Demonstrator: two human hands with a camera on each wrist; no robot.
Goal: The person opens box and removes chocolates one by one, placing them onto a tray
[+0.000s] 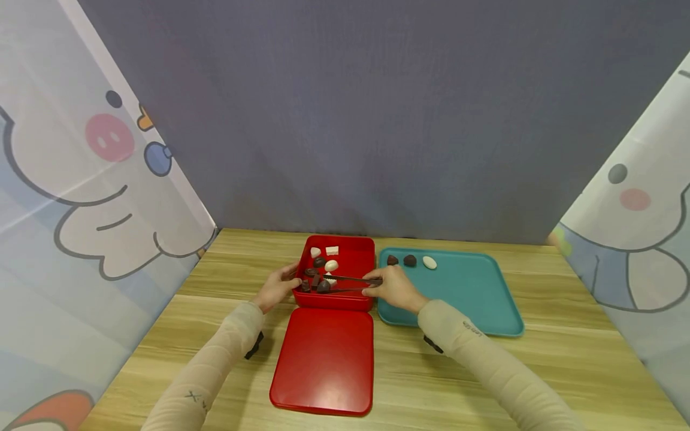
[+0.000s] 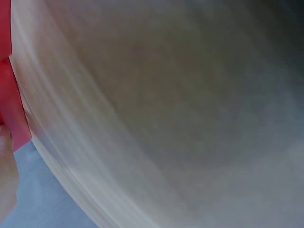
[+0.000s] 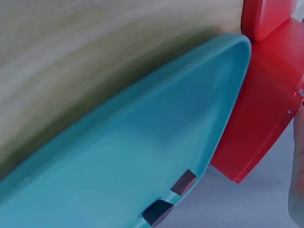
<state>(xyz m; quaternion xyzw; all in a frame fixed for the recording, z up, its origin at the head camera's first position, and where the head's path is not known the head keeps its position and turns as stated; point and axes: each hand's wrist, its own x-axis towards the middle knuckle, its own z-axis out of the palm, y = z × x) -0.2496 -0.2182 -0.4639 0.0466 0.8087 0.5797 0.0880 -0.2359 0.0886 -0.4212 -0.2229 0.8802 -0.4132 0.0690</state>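
My right hand (image 1: 396,287) holds dark tongs (image 1: 350,279) by their right end, over the red box (image 1: 358,251). The tips of the tongs reach among chocolate-like pieces, next to a dark rounded piece (image 1: 323,287) and a white piece (image 1: 330,279). At the box's left wall, my left hand (image 1: 277,287) grips the side, thumb over the rim. More dark and white pieces lie in the left half of the box, among them a white oval (image 1: 331,265). In the right wrist view, part of the right hand (image 3: 297,166) shows beside the box wall.
Right of the box lies a teal tray (image 1: 463,287) with two dark pieces (image 1: 409,260) and a white oval piece (image 1: 429,262) near its back edge. In front of the box is a red lid (image 1: 326,359). A grey wall (image 1: 345,120) rises behind the wooden table (image 1: 226,269).
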